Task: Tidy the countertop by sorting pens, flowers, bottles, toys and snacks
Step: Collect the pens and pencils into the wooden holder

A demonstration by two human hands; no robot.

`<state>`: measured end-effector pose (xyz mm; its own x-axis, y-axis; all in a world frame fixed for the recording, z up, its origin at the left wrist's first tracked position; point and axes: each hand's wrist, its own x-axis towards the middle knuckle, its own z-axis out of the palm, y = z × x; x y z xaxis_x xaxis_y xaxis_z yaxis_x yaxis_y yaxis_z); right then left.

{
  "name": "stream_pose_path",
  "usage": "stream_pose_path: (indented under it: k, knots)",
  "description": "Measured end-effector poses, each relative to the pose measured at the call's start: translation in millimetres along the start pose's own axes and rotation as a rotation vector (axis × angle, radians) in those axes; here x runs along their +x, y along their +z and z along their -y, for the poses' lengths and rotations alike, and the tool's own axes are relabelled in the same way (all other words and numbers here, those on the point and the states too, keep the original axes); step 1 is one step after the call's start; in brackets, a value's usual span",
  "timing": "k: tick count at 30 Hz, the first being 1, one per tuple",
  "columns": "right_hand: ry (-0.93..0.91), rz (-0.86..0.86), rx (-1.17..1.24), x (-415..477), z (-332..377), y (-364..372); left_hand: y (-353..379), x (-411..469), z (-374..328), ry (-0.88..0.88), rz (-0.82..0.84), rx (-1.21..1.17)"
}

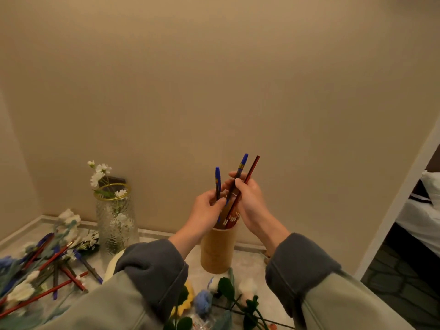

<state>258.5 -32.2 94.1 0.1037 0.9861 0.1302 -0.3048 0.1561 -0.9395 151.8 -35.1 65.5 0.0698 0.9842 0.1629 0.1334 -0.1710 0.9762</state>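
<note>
A tan cylindrical pen holder stands on the countertop with several red pens in it. Just above its mouth, my left hand pinches one blue-capped pen, held upright. My right hand grips a blue-capped pen and a red pen together, both slanting up to the right. More red and blue pens lie scattered at the left among white and blue flowers.
A ribbed glass vase with white flowers stands left of the holder against the wall. Flowers, a blue pompom and a yellow item lie at the front. A doorway to a bedroom opens on the right.
</note>
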Motion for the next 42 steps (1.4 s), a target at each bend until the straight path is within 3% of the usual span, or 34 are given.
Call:
stream_pose_path:
  k: [5, 12, 16, 21, 29, 36, 42]
  knots:
    - [0.063, -0.031, -0.123, 12, -14, 2, 3, 14, 10, -0.003, 0.018, 0.006]
    - [0.077, 0.042, -0.105, 30, -14, -1, 9, 36, 17, 0.032, -0.019, 0.072]
    - [-0.091, -0.065, -0.223, 33, -15, -5, 13, 41, 35, -0.060, 0.015, 0.099]
    - [-0.256, -0.137, -0.202, 32, -7, -16, 14, 40, 49, -0.146, 0.088, 0.161]
    - [0.045, -0.115, -0.380, 37, -26, -26, 12, 35, 50, -0.107, 0.037, 0.147]
    - [0.166, 0.015, -0.190, 20, -13, -23, 6, 28, 39, -0.001, 0.001, 0.044]
    - [0.029, 0.046, -0.419, 13, -16, -27, 8, 23, 31, 0.106, -0.078, 0.044]
